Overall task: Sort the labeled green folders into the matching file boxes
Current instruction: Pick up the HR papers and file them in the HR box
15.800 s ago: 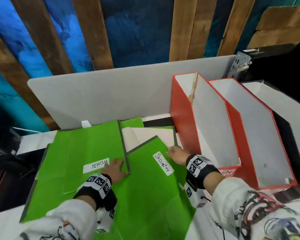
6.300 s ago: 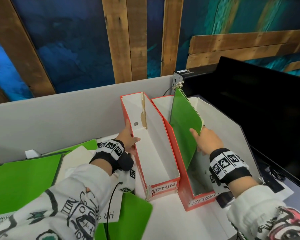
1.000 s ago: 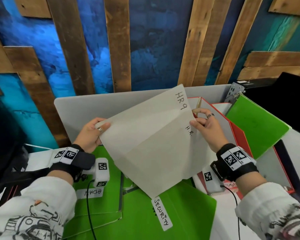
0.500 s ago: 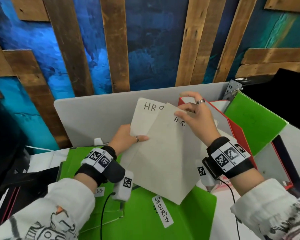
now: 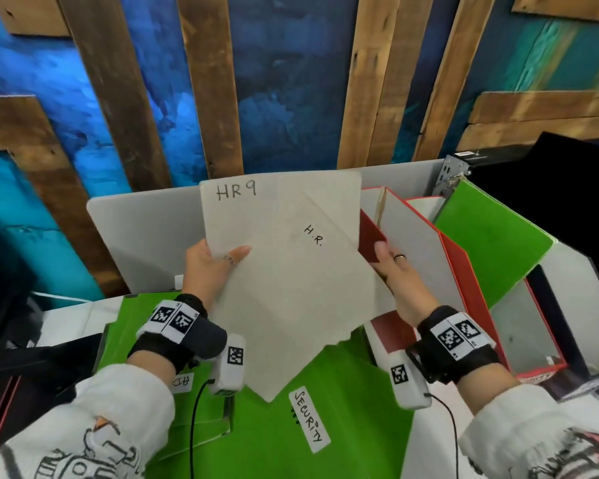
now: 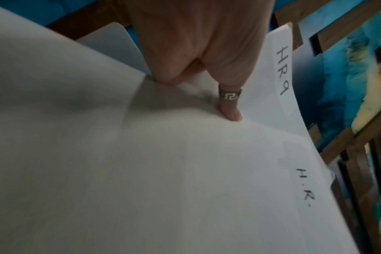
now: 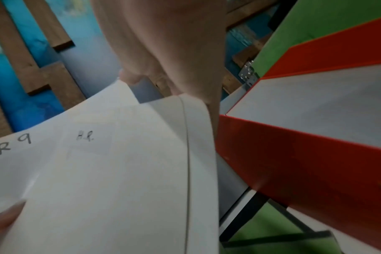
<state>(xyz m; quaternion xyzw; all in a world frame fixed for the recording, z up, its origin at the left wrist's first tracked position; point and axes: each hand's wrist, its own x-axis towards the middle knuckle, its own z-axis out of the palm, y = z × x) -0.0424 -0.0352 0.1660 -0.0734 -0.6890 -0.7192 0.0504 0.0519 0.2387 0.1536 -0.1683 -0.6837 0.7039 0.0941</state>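
Green folder [image 5: 284,440] tagged SECURITY lies flat on counter, nearest. Above it, left hand [image 5: 211,262] pinches HR9 sheet [image 5: 256,209], thumb on top; right hand [image 5: 396,276] grips H.R. sheet [image 5: 301,292] at its right edge. Beyond the folder to its right: red file boxes [image 5: 464,271], one holding another green folder [image 5: 491,236].

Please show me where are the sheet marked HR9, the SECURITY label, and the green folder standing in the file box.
sheet marked HR9 [image 5: 277,205]: head view, on its bare upper part, right of the writing.
SECURITY label [image 5: 308,421]: head view, on the middle of the white strip.
green folder [image 5: 488,236]: head view, on its flat face above the box.
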